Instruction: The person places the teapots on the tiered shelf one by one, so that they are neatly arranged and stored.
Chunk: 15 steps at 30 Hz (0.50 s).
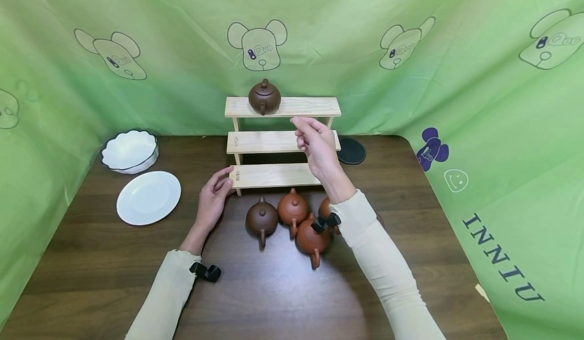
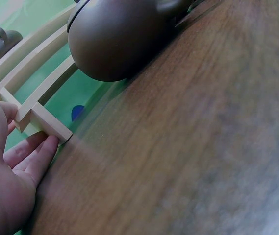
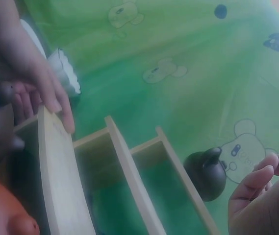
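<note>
My left hand (image 1: 213, 198) grips the left end of a three-tier wooden shelf (image 1: 274, 176), thumb and fingers about the lowest board's corner. In the left wrist view its fingertips (image 2: 51, 142) touch the shelf's leg. My right hand (image 1: 321, 145) is raised in front of the shelf's right side, fingers loosely bent and holding nothing. On the top board, left of that hand, sits a dark brown teapot (image 1: 264, 98). Another dark brown teapot (image 1: 262, 218) stands on the table before the shelf, beside a reddish teapot (image 1: 293, 207) and a second reddish teapot (image 1: 312, 238).
A further reddish teapot (image 1: 324, 207) is partly hidden by my right sleeve. At left are a white scalloped bowl (image 1: 130, 151) and a white oval plate (image 1: 149, 198). A dark round disc (image 1: 352, 151) lies right of the shelf. Green printed cloth (image 1: 182, 71) surrounds the wooden table (image 1: 255, 299).
</note>
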Each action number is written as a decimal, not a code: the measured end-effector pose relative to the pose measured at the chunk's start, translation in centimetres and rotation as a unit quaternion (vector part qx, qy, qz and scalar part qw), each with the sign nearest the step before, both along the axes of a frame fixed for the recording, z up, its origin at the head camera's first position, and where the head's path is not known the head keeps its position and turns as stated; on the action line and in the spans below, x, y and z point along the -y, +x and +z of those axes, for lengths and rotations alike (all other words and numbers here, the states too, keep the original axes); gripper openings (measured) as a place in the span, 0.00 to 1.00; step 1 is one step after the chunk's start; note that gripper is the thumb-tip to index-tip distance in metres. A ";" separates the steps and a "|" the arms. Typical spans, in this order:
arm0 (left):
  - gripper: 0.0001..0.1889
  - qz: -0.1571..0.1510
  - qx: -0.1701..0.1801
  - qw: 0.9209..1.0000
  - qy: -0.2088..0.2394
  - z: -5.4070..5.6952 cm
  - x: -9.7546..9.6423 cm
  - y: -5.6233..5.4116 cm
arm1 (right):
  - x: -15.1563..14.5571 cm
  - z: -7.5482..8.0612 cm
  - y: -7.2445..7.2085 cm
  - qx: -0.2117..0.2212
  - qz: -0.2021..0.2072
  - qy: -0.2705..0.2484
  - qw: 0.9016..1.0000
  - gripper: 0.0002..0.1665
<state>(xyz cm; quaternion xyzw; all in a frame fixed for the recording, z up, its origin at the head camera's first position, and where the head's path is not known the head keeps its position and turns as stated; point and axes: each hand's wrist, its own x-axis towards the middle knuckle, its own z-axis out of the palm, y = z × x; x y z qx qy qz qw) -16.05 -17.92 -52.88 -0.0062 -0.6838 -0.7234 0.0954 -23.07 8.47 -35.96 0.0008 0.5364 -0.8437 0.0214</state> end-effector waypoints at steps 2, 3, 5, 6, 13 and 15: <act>0.19 0.002 0.006 1.000 -0.005 0.2 0.0 0.1 | -0.3 0.0 0.1 -0.001 -0.001 0.000 1.000 0.14; 0.19 0.003 0.009 1.000 -0.008 0.3 -0.1 0.1 | -0.4 0.0 0.1 -0.002 -0.001 -0.001 1.000 0.13; 0.19 0.005 0.016 1.000 -0.009 0.4 -0.1 0.1 | -0.7 0.1 0.3 -0.006 0.000 0.000 1.000 0.11; 0.19 0.006 0.020 1.000 -0.011 0.5 -0.2 0.1 | -0.9 0.1 0.4 -0.009 0.000 0.002 1.000 0.09; 0.20 0.002 0.035 0.999 -0.023 0.7 -0.1 0.1 | -2.1 0.3 1.0 -0.020 0.007 0.022 1.000 0.10; 0.21 0.005 0.039 0.999 -0.026 0.7 -0.1 0.1 | -2.3 0.3 1.1 -0.020 0.010 0.025 0.999 0.13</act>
